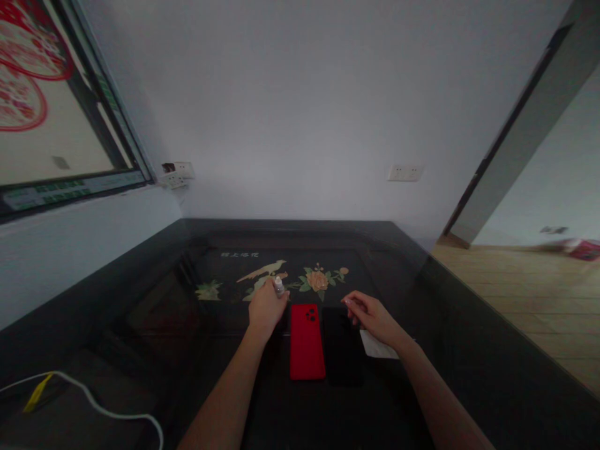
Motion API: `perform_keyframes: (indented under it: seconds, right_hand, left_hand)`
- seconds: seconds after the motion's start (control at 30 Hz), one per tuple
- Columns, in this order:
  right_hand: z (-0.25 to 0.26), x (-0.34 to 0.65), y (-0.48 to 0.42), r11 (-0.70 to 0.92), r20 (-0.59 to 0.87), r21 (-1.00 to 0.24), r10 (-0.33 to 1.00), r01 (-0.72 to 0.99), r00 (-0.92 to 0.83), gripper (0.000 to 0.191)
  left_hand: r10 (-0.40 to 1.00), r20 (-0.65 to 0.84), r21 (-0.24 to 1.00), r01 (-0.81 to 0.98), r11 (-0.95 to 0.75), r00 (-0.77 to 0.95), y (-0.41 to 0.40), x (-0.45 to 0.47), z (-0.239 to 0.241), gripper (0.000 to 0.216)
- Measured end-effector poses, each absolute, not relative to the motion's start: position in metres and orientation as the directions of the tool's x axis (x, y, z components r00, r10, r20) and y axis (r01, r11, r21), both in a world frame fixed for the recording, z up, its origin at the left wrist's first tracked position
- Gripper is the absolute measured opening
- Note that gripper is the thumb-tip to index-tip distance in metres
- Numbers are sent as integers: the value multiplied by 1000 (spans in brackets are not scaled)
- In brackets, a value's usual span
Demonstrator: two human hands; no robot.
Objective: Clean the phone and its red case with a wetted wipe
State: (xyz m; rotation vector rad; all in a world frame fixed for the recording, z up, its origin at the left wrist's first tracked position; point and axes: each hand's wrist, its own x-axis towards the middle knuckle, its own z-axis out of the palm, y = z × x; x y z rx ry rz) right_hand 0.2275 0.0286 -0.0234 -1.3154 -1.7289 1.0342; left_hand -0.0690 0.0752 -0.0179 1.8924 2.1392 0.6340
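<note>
My left hand (268, 307) is closed around a small clear bottle with a white top (279, 286), held upright over the dark tabletop. Just right of that hand lies a red phone (306, 342), its camera lenses facing up. Beside it is a flat black rectangular thing (344, 350), perhaps another phone or a screen, hard to tell from the dark table. My right hand (370, 315) hovers near its upper right corner with the fingers curled and pinched together. Whatever those fingers hold, if anything, is too small to make out. Under my right wrist lies a white flat sheet or packet (377, 347), partly hidden.
The glossy black table (210, 350) carries a printed bird and flowers (317, 280). A white cable (107, 412) with a yellow tag (37, 392) runs along the lower left. The wall (290, 125) with sockets (405, 173) stands behind, a window (56, 106) at left.
</note>
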Motion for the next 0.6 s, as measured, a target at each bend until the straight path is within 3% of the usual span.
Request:
perform_keyframes:
  seconds: [0.3,0.4,0.47,0.6]
  right_hand:
    - [-18,235,29,175,74,-866,971,468,-226,34]
    - [-15,240,31,197,97,-849,970,490,-222,33]
    - [-14,245,31,204,107,-833,972,515,-211,32]
    - [-10,260,30,178,78,-781,979,598,-189,27]
  left_hand:
    - [985,124,431,901,53,-117,73,-69,-17,40]
    - [932,316,412,911,32,-175,67,-69,-1,56]
    - [865,440,450,893,18,-239,61,-70,17,49]
    - [964,221,540,842,6,-149,48,-73,41,47]
